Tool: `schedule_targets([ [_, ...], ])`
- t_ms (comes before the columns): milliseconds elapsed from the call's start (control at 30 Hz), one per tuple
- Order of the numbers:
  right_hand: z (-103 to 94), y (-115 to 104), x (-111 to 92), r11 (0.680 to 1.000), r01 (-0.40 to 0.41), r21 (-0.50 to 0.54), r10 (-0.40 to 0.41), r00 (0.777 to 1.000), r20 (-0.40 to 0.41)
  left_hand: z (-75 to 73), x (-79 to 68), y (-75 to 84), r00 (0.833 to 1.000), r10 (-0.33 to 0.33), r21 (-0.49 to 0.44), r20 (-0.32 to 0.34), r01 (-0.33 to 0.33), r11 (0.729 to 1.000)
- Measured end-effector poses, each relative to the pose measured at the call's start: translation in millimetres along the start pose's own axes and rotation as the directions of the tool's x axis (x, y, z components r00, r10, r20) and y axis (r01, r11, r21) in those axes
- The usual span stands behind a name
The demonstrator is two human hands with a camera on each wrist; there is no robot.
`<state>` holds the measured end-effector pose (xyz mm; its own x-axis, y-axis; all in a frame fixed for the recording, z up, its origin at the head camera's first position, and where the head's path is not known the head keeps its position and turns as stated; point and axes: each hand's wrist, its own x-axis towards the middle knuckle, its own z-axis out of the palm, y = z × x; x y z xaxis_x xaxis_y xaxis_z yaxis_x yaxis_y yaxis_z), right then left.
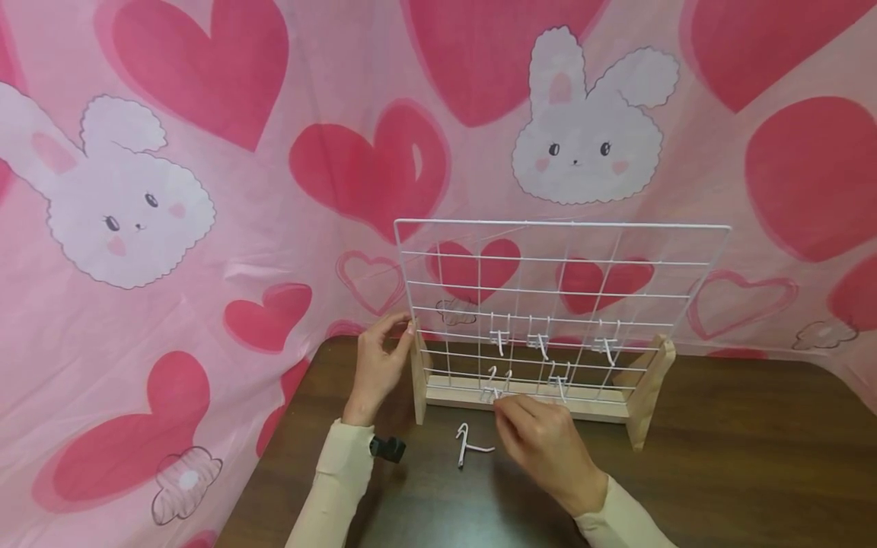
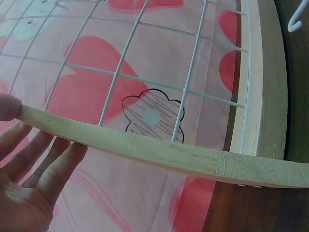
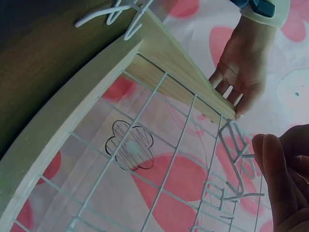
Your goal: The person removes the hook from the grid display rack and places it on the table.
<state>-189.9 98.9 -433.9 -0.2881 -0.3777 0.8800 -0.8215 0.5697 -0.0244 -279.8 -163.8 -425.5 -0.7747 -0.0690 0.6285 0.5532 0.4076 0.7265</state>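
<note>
A white wire grid rack [image 1: 562,224] stands in a wooden base. My left hand [image 1: 381,367] holds the top of the left wooden side piece [image 2: 154,151], thumb on one face and fingers on the other. My right hand [image 1: 548,441] pinches the arm of a white double-pronged hook [image 3: 235,153] in front of the lower grid wires. Several like hooks hang on the grid, among them a left hook [image 1: 499,339], a right hook [image 1: 606,346] and a lower hook [image 1: 559,382]. One loose hook [image 1: 464,447] lies on the table before the base.
The rack stands on a dark brown wooden table [image 1: 754,457]. A right wooden side piece [image 1: 651,396] and a base bar [image 1: 596,409] frame the grid's bottom. Close behind hangs a pink cloth [image 1: 479,167] with hearts and rabbits. A black wrist device [image 1: 388,448] sits at the left sleeve.
</note>
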Motion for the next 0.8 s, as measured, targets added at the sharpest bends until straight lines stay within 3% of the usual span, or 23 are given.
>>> schedule_targets([
  [800,-0.2,20.0,-23.6,0.997,-0.079,0.019,0.077,0.993,0.090,-0.3,0.0,0.7,1.000,-0.015,-0.029,0.002,0.015,0.999],
])
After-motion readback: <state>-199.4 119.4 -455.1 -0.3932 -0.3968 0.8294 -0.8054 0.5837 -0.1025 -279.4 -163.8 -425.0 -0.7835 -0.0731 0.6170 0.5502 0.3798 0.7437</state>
